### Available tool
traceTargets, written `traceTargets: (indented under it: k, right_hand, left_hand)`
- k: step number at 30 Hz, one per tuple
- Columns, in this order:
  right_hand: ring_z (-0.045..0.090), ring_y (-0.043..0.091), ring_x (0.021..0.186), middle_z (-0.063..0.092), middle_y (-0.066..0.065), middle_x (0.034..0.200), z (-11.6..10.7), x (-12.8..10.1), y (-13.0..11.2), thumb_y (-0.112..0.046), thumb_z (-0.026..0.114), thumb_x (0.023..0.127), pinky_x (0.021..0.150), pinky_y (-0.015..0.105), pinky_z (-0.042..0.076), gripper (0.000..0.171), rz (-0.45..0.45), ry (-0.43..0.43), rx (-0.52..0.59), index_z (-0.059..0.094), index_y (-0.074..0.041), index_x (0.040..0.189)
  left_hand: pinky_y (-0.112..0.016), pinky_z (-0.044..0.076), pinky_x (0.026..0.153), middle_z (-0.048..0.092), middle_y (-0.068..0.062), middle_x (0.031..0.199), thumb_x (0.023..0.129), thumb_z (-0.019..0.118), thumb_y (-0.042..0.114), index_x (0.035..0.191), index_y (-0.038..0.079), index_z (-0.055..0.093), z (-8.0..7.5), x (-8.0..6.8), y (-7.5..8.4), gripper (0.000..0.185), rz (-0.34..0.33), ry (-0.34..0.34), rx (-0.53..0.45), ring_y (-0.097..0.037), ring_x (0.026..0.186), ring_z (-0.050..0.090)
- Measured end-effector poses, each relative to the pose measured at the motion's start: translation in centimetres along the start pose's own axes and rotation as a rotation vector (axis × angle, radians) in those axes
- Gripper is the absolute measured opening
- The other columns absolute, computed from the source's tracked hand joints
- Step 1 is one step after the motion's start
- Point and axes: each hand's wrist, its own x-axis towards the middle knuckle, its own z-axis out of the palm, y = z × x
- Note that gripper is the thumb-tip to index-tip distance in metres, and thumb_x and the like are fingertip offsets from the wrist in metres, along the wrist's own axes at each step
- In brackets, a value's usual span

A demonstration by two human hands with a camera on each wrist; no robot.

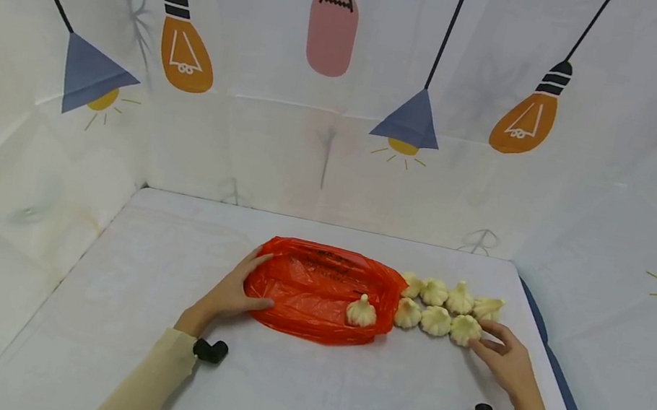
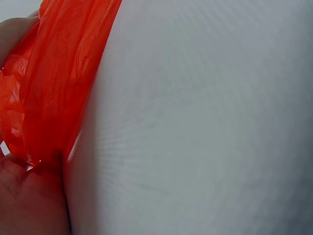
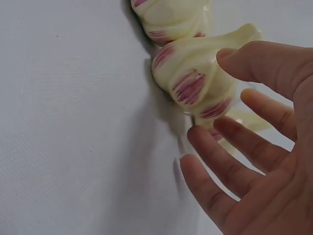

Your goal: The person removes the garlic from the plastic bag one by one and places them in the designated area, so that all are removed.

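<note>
1. Orange plastic bag lies flat on the white table, mouth toward the garlic row; the left hand rests on its left end, thumb and fingers pinching the film.
2. One garlic bulb sits at the bag's mouth; seven more lie in two rows just to its right.
3. Right hand is spread, fingers relaxed, fingertips touching the nearest bulb of the front row without yet enclosing it.
4. Risk: the round bulb may roll from a loose fingertip grip and knock its neighbours apart.
5. Risk: the limp bag mouth may collapse, since only the far end is held.
</note>
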Motion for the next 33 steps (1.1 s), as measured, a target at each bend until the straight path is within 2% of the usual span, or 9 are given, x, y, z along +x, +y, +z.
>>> traceTargets:
  k: [3,5,12,14,17,20,23,27,33]
  right_hand:
    - [0.051,0.051,0.133,0.041,0.030,0.155,-0.3,-0.1,-0.2,-0.048,0.068,0.097,0.094,0.054,0.058,0.074,-0.012,0.001,-0.038,0.042,-0.005,0.152]
    - [0.049,0.054,0.134,0.041,0.031,0.155,-0.4,-0.3,-0.5,-0.047,0.068,0.098,0.096,0.062,0.055,0.074,-0.035,0.007,-0.064,0.042,-0.004,0.152]
    - [0.048,0.055,0.131,0.046,0.032,0.150,-0.9,-1.2,-2.8,-0.036,0.070,0.098,0.098,0.067,0.050,0.070,-0.157,0.052,-0.122,0.043,0.002,0.150]
    - [0.050,0.053,0.130,0.048,0.030,0.149,-1.0,-1.5,-3.7,-0.034,0.072,0.098,0.099,0.062,0.052,0.068,-0.200,0.078,-0.144,0.045,0.002,0.149]
    - [0.052,0.049,0.129,0.050,0.027,0.149,-1.0,-1.8,-5.1,-0.031,0.073,0.097,0.096,0.032,0.056,0.066,-0.256,0.105,-0.152,0.047,-0.001,0.148]
    - [0.053,0.046,0.129,0.051,0.024,0.149,-0.9,-2.0,-6.5,-0.030,0.074,0.096,0.088,0.008,0.045,0.066,-0.306,0.114,-0.127,0.046,-0.004,0.151]
    - [0.053,0.045,0.130,0.051,0.024,0.150,-0.2,-2.1,-8.0,-0.029,0.074,0.096,0.098,0.024,0.053,0.069,-0.335,0.097,-0.101,0.044,-0.005,0.153]
    - [0.049,0.046,0.135,0.047,0.024,0.155,1.1,-1.9,-9.8,-0.030,0.075,0.095,0.103,0.061,0.048,0.072,-0.348,0.054,-0.089,0.043,-0.006,0.154]
    - [0.035,0.047,0.146,0.037,0.022,0.161,2.8,-1.7,-12.4,-0.034,0.078,0.092,0.108,0.070,0.041,0.077,-0.340,-0.032,-0.127,0.042,-0.010,0.155]
  left_hand:
    - [-0.069,0.025,0.120,0.007,-0.007,0.175,0.081,0.085,0.042,0.162,0.021,0.032,0.0,0.1,0.0,0.099,0.002,-0.005,-0.001,-0.040,0.159,0.014]
    - [-0.069,0.026,0.120,0.007,-0.007,0.175,0.081,0.085,0.042,0.162,0.021,0.032,0.0,0.0,0.0,0.099,0.005,-0.006,0.001,-0.039,0.159,0.014]
    - [-0.069,0.027,0.119,0.007,-0.010,0.174,0.082,0.084,0.044,0.162,0.019,0.032,-0.1,0.0,-0.1,0.099,0.018,-0.010,0.009,-0.042,0.158,0.015]
    - [-0.069,0.027,0.119,0.006,-0.010,0.175,0.082,0.084,0.044,0.162,0.019,0.031,0.0,0.0,-0.1,0.099,0.021,-0.012,0.008,-0.042,0.158,0.015]
    - [-0.069,0.026,0.119,0.007,-0.010,0.174,0.082,0.084,0.044,0.162,0.018,0.032,0.0,0.0,-0.1,0.099,0.030,-0.011,0.004,-0.042,0.158,0.015]
    - [-0.069,0.025,0.120,0.006,-0.010,0.174,0.081,0.084,0.044,0.162,0.017,0.032,0.0,0.1,-0.1,0.099,0.037,-0.010,-0.003,-0.041,0.158,0.015]
    - [-0.069,0.025,0.120,0.006,-0.009,0.175,0.082,0.084,0.044,0.162,0.018,0.032,-0.1,0.1,0.0,0.099,0.041,-0.010,-0.007,-0.041,0.158,0.014]
    - [-0.069,0.024,0.121,0.007,-0.007,0.175,0.081,0.085,0.042,0.162,0.021,0.033,-0.2,0.0,0.2,0.099,0.032,-0.006,-0.005,-0.039,0.159,0.014]
    - [-0.069,0.023,0.121,0.007,-0.009,0.174,0.082,0.085,0.041,0.162,0.020,0.033,-0.2,-0.1,0.2,0.098,0.040,-0.002,0.001,-0.040,0.159,0.014]
